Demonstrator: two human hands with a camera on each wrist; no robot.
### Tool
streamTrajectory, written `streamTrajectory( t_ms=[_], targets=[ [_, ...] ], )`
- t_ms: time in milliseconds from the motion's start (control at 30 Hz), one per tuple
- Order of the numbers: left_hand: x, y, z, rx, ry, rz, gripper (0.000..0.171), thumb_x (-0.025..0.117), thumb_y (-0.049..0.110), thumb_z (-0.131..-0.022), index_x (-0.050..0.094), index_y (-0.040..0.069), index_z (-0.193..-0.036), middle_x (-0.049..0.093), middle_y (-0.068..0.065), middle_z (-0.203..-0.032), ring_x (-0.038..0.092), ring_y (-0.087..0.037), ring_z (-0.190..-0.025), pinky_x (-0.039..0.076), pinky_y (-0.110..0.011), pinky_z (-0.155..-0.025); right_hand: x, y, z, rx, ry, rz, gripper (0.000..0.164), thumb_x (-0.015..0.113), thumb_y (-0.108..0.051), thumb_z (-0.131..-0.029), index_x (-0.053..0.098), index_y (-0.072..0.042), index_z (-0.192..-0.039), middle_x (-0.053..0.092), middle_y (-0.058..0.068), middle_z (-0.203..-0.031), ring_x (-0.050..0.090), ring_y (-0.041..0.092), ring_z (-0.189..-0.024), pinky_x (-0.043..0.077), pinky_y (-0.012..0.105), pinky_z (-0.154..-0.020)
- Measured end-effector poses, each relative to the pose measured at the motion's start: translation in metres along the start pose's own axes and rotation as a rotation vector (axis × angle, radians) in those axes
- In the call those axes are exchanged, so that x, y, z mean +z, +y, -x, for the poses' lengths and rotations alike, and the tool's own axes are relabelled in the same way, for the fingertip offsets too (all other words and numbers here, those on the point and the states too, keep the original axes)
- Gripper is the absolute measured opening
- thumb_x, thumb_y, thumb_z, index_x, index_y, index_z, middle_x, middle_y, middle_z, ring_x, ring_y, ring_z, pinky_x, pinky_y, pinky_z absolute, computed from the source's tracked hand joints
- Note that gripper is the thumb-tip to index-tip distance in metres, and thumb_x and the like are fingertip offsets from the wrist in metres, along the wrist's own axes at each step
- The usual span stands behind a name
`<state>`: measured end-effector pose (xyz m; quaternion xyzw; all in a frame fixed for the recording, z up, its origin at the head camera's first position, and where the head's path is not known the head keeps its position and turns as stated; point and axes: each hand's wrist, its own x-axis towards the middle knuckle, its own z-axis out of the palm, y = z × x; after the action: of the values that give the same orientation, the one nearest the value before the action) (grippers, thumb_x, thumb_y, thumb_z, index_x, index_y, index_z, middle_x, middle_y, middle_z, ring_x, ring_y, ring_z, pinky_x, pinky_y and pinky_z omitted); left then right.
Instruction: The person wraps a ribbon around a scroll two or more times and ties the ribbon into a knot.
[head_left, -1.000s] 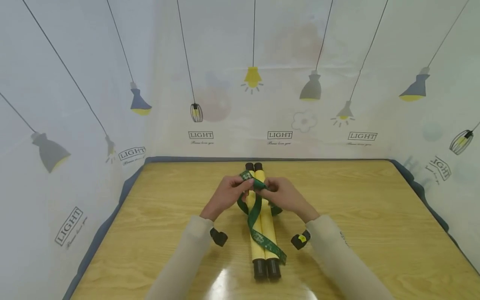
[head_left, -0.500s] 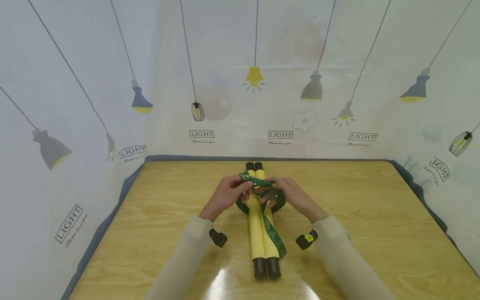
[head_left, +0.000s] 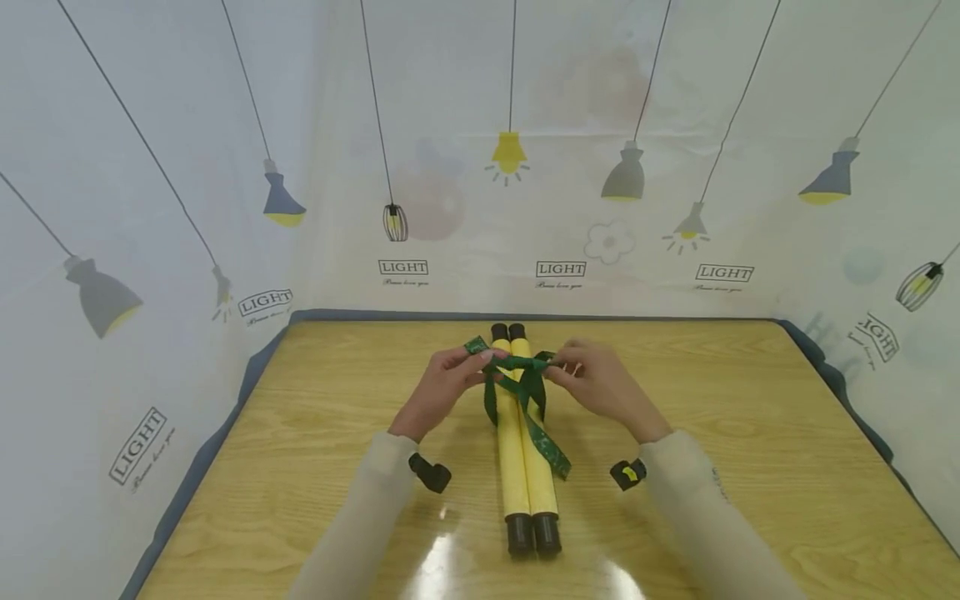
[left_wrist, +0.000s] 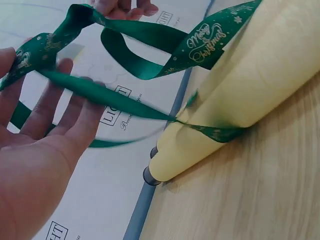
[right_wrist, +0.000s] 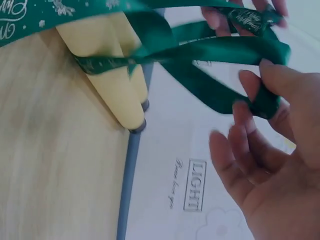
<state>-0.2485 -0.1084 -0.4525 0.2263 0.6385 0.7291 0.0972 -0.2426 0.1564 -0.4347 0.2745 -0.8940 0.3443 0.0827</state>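
Observation:
Two pale yellow tubes (head_left: pixel 513 467) with black end caps lie side by side on the table. A green ribbon (head_left: pixel 551 457) wraps round them, with its loops and one tail above. My left hand (head_left: pixel 442 387) pinches the ribbon left of the tubes, between thumb and finger in the left wrist view, its other fingers spread behind a strand. On the opposite side, my right hand (head_left: pixel 600 383) pinches a folded loop of ribbon (right_wrist: pixel 270 52). White "Merry Christmas" lettering shows on the ribbon (left_wrist: pixel 207 42) near the tubes. The strand between both hands stretches across, over the tubes.
Wood-grain table (head_left: pixel 360 392) surrounds the tubes. White curtain walls (head_left: pixel 480 217) printed with lamps stand behind and at both sides, with a blue-grey strip (head_left: pixel 637 317) along the table's back edge. A small black camera (head_left: pixel 628 473) sits on each wrist.
My right hand has moved right, drawing a ribbon loop out from the middle. The loose tail has shifted right and up along the tubes. My left hand stays nearly in place, still pinching ribbon.

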Motion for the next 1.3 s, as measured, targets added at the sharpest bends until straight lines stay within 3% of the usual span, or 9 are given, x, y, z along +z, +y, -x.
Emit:
streamTrajectory(
  t_ms=[167,233,333,467,600,733,1067,1133,1300],
  targets=[
    [-0.007,0.005,0.002,0.069,-0.014,0.246,0.027,0.053,0.02,-0.103,0.068,-0.001,-0.11,0.057,-0.02,-0.135,0.046,-0.03,-0.132,0.034,-0.054,-0.107,-0.017,0.012,0.005,-0.003,0.039,-0.052,0.023,0.066,-0.032,-0.095,0.072,-0.015,-0.081,0.064,0.005,-0.116,0.056,0.027,-0.111,0.047,0.049,-0.089],
    [-0.011,0.007,0.003,0.091,-0.028,0.352,0.025,0.048,0.015,-0.105,0.068,0.0,-0.108,0.059,-0.021,-0.132,0.047,-0.034,-0.13,0.033,-0.054,-0.107,-0.025,0.015,0.008,0.043,0.02,-0.113,0.026,0.063,-0.036,-0.097,0.072,-0.015,-0.083,0.067,0.003,-0.112,0.058,0.024,-0.111,0.046,0.049,-0.091],
    [-0.016,0.011,0.005,0.122,-0.047,0.451,0.031,0.039,0.013,-0.108,0.069,0.002,-0.109,0.064,-0.018,-0.123,0.052,-0.036,-0.124,0.033,-0.054,-0.108,-0.035,0.02,0.012,0.113,-0.032,-0.244,0.032,0.057,-0.037,-0.1,0.069,-0.011,-0.086,0.069,0.005,-0.089,0.065,0.021,-0.09,0.051,0.047,-0.083],
    [-0.022,0.015,0.008,0.127,-0.038,0.516,0.037,0.032,0.015,-0.11,0.067,0.005,-0.109,0.069,-0.013,-0.111,0.06,-0.032,-0.114,0.033,-0.053,-0.107,-0.045,0.027,0.019,0.189,-0.082,-0.335,0.035,0.053,-0.04,-0.102,0.067,-0.008,-0.095,0.055,0.01,-0.064,0.055,0.022,-0.056,0.053,0.04,-0.062],
    [-0.031,0.017,0.013,0.1,0.051,0.521,0.032,0.035,0.018,-0.11,0.065,0.007,-0.108,0.07,-0.009,-0.102,0.064,-0.029,-0.107,0.038,-0.051,-0.105,-0.056,0.035,0.028,0.234,-0.068,-0.221,0.035,0.054,-0.049,-0.099,0.069,-0.017,-0.099,0.051,0.005,-0.067,0.045,0.019,-0.057,0.043,0.034,-0.056],
    [-0.045,0.019,0.023,0.058,0.157,0.466,0.028,0.04,0.021,-0.108,0.062,0.006,-0.108,0.07,-0.009,-0.098,0.066,-0.028,-0.102,0.042,-0.048,-0.101,-0.065,0.047,0.035,0.237,-0.072,-0.11,0.036,0.053,-0.051,-0.098,0.071,-0.019,-0.098,0.052,0.003,-0.073,0.042,0.019,-0.065,0.038,0.035,-0.06],
    [-0.082,0.025,0.053,0.0,0.318,0.399,0.025,0.044,0.022,-0.107,0.061,0.003,-0.105,0.069,-0.01,-0.093,0.068,-0.027,-0.094,0.048,-0.046,-0.095,-0.085,0.082,0.056,0.274,-0.1,-0.009,0.038,0.053,-0.048,-0.099,0.073,-0.017,-0.097,0.059,0.005,-0.081,0.043,0.02,-0.067,0.039,0.037,-0.064],
    [-0.088,0.024,0.058,-0.024,0.339,0.359,0.025,0.045,0.023,-0.107,0.06,0.003,-0.106,0.069,-0.01,-0.094,0.068,-0.028,-0.095,0.047,-0.047,-0.096,-0.087,0.088,0.061,0.28,-0.114,0.002,0.037,0.053,-0.047,-0.1,0.073,-0.016,-0.095,0.057,0.005,-0.078,0.04,0.02,-0.064,0.038,0.037,-0.062],
    [-0.101,0.02,0.067,-0.11,0.396,0.312,0.025,0.046,0.023,-0.106,0.059,0.002,-0.106,0.069,-0.01,-0.095,0.068,-0.026,-0.095,0.046,-0.048,-0.096,-0.089,0.101,0.076,0.318,-0.157,0.017,0.042,0.053,-0.048,-0.1,0.074,-0.012,-0.097,0.065,0.007,-0.092,0.044,0.019,-0.07,0.039,0.036,-0.064]
  ],
)
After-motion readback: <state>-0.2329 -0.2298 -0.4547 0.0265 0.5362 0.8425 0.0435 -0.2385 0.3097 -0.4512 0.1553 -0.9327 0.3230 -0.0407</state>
